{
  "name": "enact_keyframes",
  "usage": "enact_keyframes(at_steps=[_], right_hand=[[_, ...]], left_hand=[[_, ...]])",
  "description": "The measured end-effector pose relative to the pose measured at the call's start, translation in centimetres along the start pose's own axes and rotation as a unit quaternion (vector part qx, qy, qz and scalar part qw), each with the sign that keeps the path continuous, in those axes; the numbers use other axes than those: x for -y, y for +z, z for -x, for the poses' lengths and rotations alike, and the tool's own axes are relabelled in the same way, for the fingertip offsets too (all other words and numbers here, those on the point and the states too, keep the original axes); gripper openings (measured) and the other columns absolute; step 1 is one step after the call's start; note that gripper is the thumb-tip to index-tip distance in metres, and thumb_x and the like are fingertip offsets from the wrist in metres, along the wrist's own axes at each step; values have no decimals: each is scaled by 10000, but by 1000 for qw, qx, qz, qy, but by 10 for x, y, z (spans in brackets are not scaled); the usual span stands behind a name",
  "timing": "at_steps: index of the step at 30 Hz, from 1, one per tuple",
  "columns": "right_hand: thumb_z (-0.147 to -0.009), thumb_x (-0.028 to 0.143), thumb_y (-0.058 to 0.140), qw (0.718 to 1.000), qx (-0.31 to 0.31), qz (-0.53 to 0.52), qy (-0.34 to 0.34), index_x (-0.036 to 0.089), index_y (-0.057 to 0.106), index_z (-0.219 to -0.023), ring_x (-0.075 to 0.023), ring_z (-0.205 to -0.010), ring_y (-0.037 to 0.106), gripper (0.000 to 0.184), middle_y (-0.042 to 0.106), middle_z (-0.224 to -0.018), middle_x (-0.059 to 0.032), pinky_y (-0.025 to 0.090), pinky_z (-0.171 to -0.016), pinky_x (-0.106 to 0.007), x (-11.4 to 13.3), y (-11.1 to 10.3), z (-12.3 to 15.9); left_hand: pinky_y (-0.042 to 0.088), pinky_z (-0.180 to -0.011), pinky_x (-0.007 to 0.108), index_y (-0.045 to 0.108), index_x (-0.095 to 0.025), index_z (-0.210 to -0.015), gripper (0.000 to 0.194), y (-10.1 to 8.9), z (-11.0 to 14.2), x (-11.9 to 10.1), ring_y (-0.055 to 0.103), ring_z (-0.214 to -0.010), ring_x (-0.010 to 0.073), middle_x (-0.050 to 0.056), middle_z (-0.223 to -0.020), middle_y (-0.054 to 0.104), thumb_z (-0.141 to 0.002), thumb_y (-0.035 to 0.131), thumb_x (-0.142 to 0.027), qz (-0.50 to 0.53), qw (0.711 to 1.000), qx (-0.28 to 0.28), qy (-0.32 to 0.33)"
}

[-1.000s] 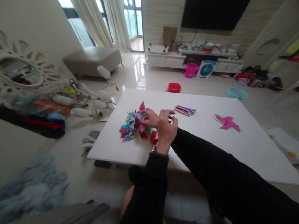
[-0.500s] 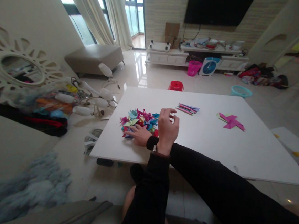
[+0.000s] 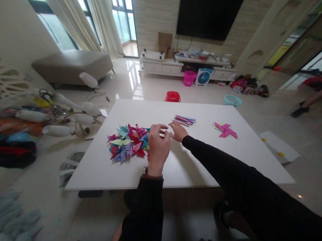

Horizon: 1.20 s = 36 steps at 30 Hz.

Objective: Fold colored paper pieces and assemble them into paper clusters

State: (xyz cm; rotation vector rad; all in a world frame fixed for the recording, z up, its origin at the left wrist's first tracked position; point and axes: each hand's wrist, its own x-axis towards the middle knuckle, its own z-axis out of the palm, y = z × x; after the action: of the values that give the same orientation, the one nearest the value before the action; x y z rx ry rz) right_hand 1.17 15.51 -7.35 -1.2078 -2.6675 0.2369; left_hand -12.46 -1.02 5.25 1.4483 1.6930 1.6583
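Observation:
My left hand is raised over the middle of the white table. Its fingers are curled toward the thumb; anything held there is too small to make out. Close by on the right is my right hand, its bent fingers pointing at the left fingertips, and what they pinch is also unclear. A pile of folded paper cranes in red, pink, purple, green and blue lies left of the hands, partly covered by the left one. Behind the right hand rests a bundle of thin coloured paper strips.
A pink and green paper pinwheel shape lies at the table's right. Past the far edge stands a red bucket, with a teal basin farther right. A white lamp fixture is beside the left edge. Someone's leg shows far right.
My right hand has left the crane pile and moved right, uncrossing from under the left arm. The left hand stays raised with curled fingers. My view has turned to the right.

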Motion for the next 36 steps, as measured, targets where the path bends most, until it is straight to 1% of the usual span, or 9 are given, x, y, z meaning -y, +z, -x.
enact_keyframes(at_steps=[3,6,10,13,16,20,27,33,36], right_hand=[[-823,218,657,992,12,46,120,134,473,-1401,-311,-1340,437,612,498,-1436,-182,361,-1148,-478,-61,-9,1],[-805,222,679,984,26,57,169,75,452,-1393,-313,-1360,423,647,465,-1473,-235,344,-1153,-459,-102,-10,-9],[-752,275,730,974,51,66,213,71,369,-1457,-362,-1453,310,818,342,-1571,-261,318,-1165,-489,-132,-4,-29],[-721,329,746,968,81,68,230,105,397,-1449,-375,-1392,402,839,445,-1504,-238,387,-1112,-485,-144,1,-40],[-756,361,701,964,108,72,231,126,512,-1344,-331,-1194,573,661,597,-1324,-200,471,-1000,-426,-148,3,-45],[-758,328,691,963,121,98,222,124,591,-1225,-318,-1135,594,519,612,-1261,-200,463,-977,-411,-145,-1,-42],[-767,293,695,967,142,105,183,149,593,-1207,-277,-1065,602,474,630,-1188,-160,484,-876,-336,-124,-7,-14],[-773,271,698,973,145,96,149,160,568,-1200,-286,-1176,525,459,572,-1270,-158,473,-917,-330,-110,-7,13],[-754,293,718,972,150,87,158,152,561,-1196,-282,-1124,553,489,599,-1225,-157,472,-893,-331,-110,-7,18]], left_hand=[[523,-608,234,629,-192,-866,185,5,-1,0,621,-785,137,42,-964,607,-807,541,-41,0,1000,0,-11],[526,-614,240,635,-194,-862,177,9,-5,3,623,-778,136,39,-964,609,-808,545,-52,-3,1000,-1,-24],[528,-607,246,637,-197,-855,170,14,-8,6,631,-777,143,42,-959,615,-808,545,-62,-19,999,2,-32],[521,-589,238,636,-195,-850,172,16,-10,9,625,-751,136,43,-958,616,-801,544,-59,-31,999,12,-31],[519,-598,231,639,-190,-852,168,18,-11,10,621,-753,130,40,-958,616,-803,544,-60,-37,999,14,-30],[514,-606,222,649,-181,-856,166,20,-12,10,621,-754,124,33,-947,613,-804,544,-64,-38,998,18,-36],[506,-607,218,651,-181,-861,168,25,-6,5,621,-757,123,31,-947,618,-806,545,-62,-33,998,28,-34],[508,-602,217,656,-175,-860,168,23,-4,4,620,-767,125,36,-963,614,-798,548,-62,-23,999,28,-32],[513,-607,220,659,-173,-856,173,21,-6,4,623,-777,129,39,-966,613,-794,545,-59,-23,999,20,-37]])
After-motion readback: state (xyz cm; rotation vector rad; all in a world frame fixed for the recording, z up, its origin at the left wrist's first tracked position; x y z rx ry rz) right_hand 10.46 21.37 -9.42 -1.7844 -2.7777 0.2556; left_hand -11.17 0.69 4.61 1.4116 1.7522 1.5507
